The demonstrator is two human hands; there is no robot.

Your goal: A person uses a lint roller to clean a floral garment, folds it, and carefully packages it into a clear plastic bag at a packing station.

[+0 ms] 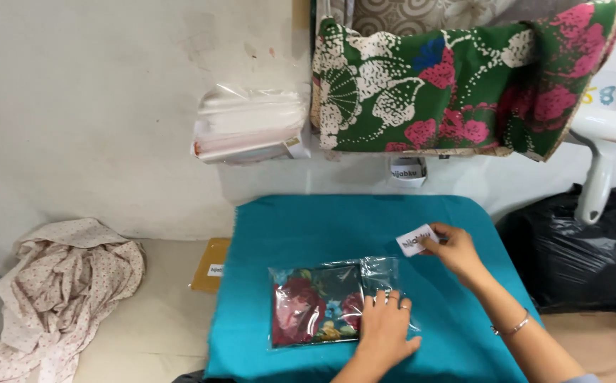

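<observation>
My left hand [385,330] pressed flat on the clear plastic bag of floral cloth [320,303] at lower centre on the teal-covered desk [308,227]; my right hand [455,250] pinched a small white card [416,240], the white wall [95,106] behind.

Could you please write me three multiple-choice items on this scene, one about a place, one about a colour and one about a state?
1. Where does the clear bag of folded floral cloth lie?
A. on the teal cloth
B. on the black sack
C. on the floor

2. What colour is the card?
A. red
B. white
C. black

3. What is the left hand doing?
A. lifting the bag
B. lying flat on the bag
C. hanging free

Answers: 1 A, teal shows all round it; 2 B, it is white in the right hand; 3 B, the palm lies on the plastic.
</observation>
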